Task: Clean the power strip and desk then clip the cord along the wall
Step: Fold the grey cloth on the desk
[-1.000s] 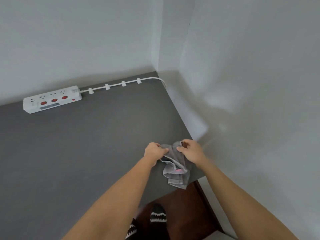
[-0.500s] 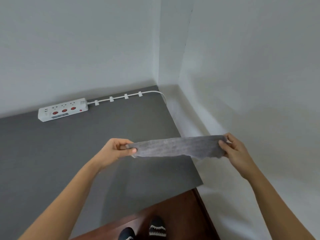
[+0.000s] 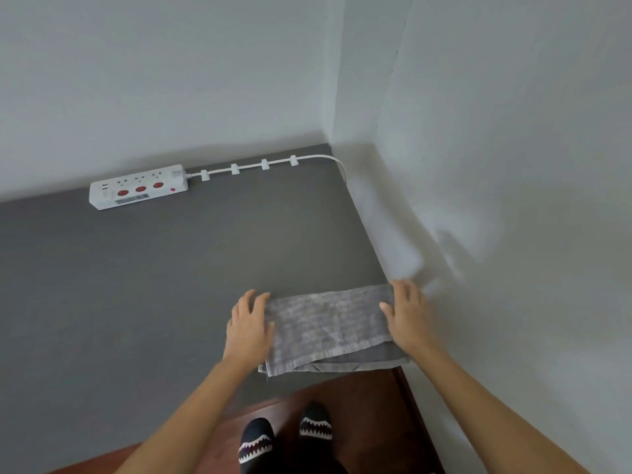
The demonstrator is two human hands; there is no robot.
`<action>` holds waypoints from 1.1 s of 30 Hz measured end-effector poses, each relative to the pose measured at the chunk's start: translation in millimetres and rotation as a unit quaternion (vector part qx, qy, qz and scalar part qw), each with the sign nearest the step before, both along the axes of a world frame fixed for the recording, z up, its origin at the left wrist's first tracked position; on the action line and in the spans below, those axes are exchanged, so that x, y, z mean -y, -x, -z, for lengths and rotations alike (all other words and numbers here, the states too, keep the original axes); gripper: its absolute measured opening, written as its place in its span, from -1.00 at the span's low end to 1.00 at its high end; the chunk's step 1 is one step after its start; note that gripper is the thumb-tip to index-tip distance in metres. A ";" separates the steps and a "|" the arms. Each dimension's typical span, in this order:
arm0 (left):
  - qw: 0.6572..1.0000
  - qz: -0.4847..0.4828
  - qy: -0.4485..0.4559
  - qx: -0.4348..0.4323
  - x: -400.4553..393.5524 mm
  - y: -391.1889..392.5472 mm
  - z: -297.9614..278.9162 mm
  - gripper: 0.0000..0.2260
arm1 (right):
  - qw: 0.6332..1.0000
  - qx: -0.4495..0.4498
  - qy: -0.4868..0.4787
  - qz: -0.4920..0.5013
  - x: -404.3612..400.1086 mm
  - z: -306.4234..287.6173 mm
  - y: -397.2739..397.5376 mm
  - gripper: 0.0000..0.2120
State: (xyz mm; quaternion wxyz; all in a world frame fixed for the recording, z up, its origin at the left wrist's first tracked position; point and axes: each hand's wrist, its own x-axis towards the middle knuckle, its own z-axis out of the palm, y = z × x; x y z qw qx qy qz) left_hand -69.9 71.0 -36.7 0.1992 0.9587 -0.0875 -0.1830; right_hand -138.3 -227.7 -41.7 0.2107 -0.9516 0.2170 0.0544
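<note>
Left hand (image 3: 251,325) open, flat on cloth (image 3: 328,328) left edge; right hand (image 3: 405,313) open, flat on right edge. Cloth at desk (image 3: 171,285) near right corner, seemingly overhanging; could slide off. Strip (image 3: 138,187) far left; cord (image 3: 246,167) already clipped; careless wipe could snag it.

Grey cloth laid flat at the desk's near right corner, both hands on it.

The left hand (image 3: 249,328) and right hand (image 3: 405,313) lie spread, palms down, on the ends of the folded cloth (image 3: 325,328) low in the frame on the grey desk (image 3: 136,285). At upper left sits the white power strip (image 3: 138,187); its cord (image 3: 246,166) runs right through four clips (image 3: 234,168) along the wall (image 3: 171,80).
</note>
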 end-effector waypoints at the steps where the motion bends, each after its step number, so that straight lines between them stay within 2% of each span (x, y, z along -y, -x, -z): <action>1: 0.999 0.017 -0.019 0.037 6.3 13.0 1.7 -0.58 | 0.999 -0.002 0.045 -0.016 -9.1 7.5 4.4 -0.57; 2: 0.999 0.004 -0.021 0.041 12.4 25.6 0.0 -0.62 | 0.997 -0.006 0.075 -0.009 -17.6 13.5 8.7 -0.56; 4: 0.997 -0.079 -0.001 -0.028 19.4 42.2 -1.3 -0.61 | 0.994 -0.022 0.084 0.062 -30.5 18.6 14.9 -0.54; 6: 0.986 -0.147 0.019 -0.082 19.7 48.1 -1.5 -0.58 | 0.988 -0.034 0.048 0.146 -33.3 23.8 19.5 -0.49; 9: 0.970 -0.211 0.056 -0.109 12.8 41.9 0.7 -0.63 | 0.973 -0.029 -0.037 0.227 -21.4 27.9 19.3 -0.48; 13: 0.968 -0.204 0.024 -0.144 7.0 29.9 -1.9 -0.81 | 0.976 0.025 -0.050 0.210 -5.9 23.3 12.3 -0.78; 15: 0.971 -0.189 0.016 -0.144 6.2 26.3 -5.4 -0.85 | 0.979 0.032 -0.049 0.196 -1.1 17.5 6.5 -0.79; 20: 0.966 -0.211 0.092 -0.121 -5.2 19.1 -18.9 -0.88 | 0.976 0.069 -0.078 0.190 0.7 -10.3 8.2 -0.73; 24: 0.960 -0.209 0.125 -0.140 -24.0 9.9 -21.3 -0.87 | 0.970 0.034 -0.098 0.220 -1.0 -20.0 31.0 -0.70; 27: 0.975 -0.161 0.052 -0.142 -27.0 9.6 -15.6 -0.77 | 0.965 -0.021 -0.092 0.243 -9.8 0.2 55.3 -0.73; 29: 0.994 -0.073 -0.020 -0.073 -18.4 15.9 -11.9 -0.62 | 0.956 -0.047 -0.100 0.272 -18.4 13.6 66.7 -0.57; 31: 0.999 0.045 -0.013 -0.002 -6.1 20.4 -7.5 -0.60 | 0.937 -0.066 -0.155 0.305 -21.1 21.2 69.9 -0.43; 33: 0.988 0.133 0.044 -0.066 6.2 21.2 -3.8 -0.63 | 0.920 -0.090 -0.185 0.335 -17.5 15.0 66.2 -0.47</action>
